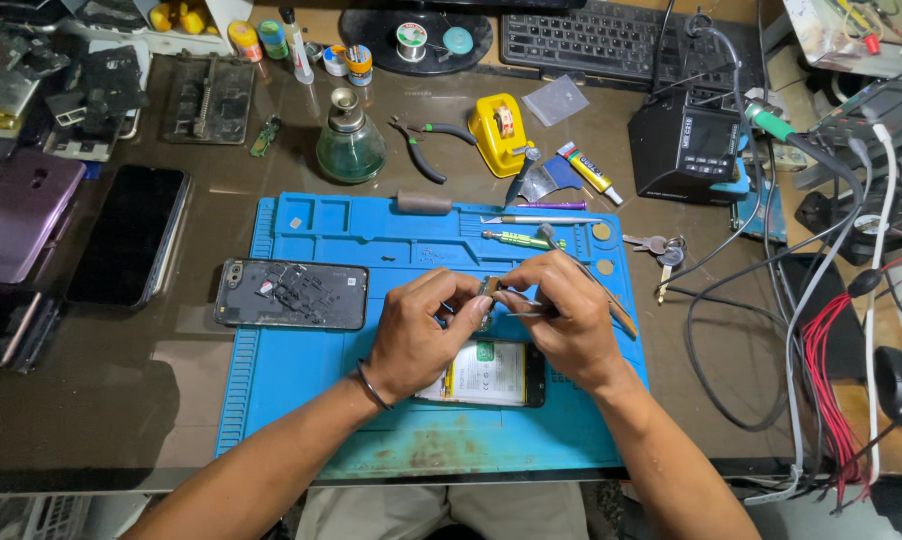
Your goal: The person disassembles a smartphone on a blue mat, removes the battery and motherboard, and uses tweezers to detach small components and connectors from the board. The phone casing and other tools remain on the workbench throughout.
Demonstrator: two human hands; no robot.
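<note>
**Two hands pinching a small part over a blue repair mat**

Forearms rise from the bottom edge of the frame and meet at centre. Left hand (416, 335) and right hand (561, 315) close their fingertips on one small metal part (487, 292), held just above the mat; the right hand also grips thin tweezers (529, 309). The part is too small to tell its long axis or facing.

Beneath the hands an opened phone (486, 373) lies flat, its long axis left to right. A phone back cover (291, 294) lies at the mat's left edge, also lengthwise left to right.

The blue mat (301, 400) covers the middle of a dark glossy desk (121, 400). Bare mat shows lower left. Tangled cables (821, 350) crowd the right side; a keyboard (611, 40) sits at upper centre.
</note>
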